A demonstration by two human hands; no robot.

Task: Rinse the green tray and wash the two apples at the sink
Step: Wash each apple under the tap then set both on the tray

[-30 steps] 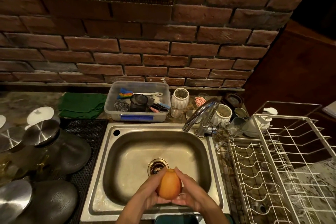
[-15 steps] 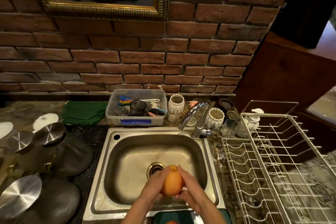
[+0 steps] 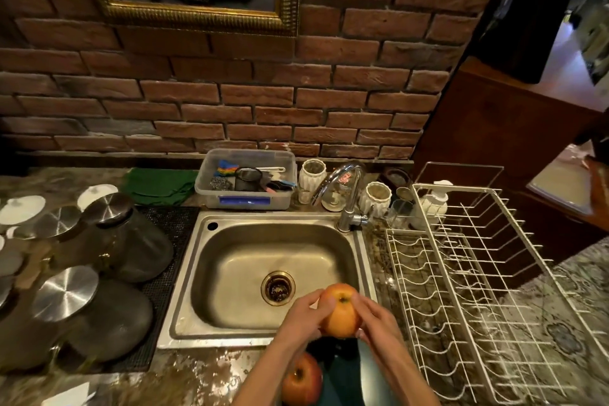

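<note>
An orange-red apple (image 3: 341, 315) is held between my left hand (image 3: 304, 318) and my right hand (image 3: 375, 320), above the front right corner of the steel sink (image 3: 211, 303). Both hands cup its sides, stem end facing up. A second apple (image 3: 301, 379) lies in the dark green tray (image 3: 342, 376) on the counter in front of the sink, partly hidden under my forearms. The tap (image 3: 346, 194) stands at the sink's back right; no water is seen running.
A white wire dish rack (image 3: 478, 290) fills the counter to the right. Glass jars with steel lids (image 3: 108, 237) stand on a black mat to the left. A clear plastic tub (image 3: 245, 180) of scrubbers and white ribbed cups line the brick wall.
The view has lifted and pulled back, so the tray and second apple show below. My hands have brought the apple toward the sink's front right edge and turned its stem end up.
</note>
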